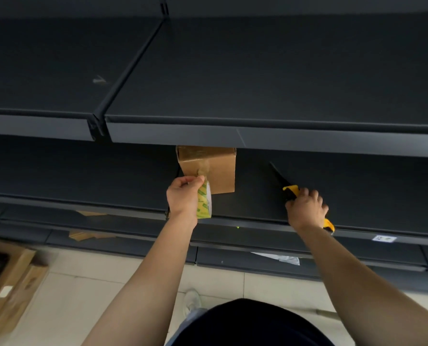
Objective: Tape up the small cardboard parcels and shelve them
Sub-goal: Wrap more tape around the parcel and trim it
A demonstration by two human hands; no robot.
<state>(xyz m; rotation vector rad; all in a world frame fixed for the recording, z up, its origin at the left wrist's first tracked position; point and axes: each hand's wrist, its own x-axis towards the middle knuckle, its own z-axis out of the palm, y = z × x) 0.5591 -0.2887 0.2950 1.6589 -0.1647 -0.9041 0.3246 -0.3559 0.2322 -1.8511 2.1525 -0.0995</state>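
Dark shelf (257, 206): parcel (215, 168) just beyond left hand (183, 196) gripping tape roll (204, 203).

parcel (208, 168): top and rear hidden behind the lip of the upper shelf (257, 138).
tape roll (204, 204): near side covered by the left hand (183, 196); print too blurred to read.
knife (290, 190): mid-handle buried in the right hand (306, 208) (only the yellow ends show).
shelf label (384, 238): too small to read.
big carton (10, 278): cut off by the left edge, blurred.

One cardboard parcel (219, 171), one tape roll (204, 203), one yellow knife (291, 189)
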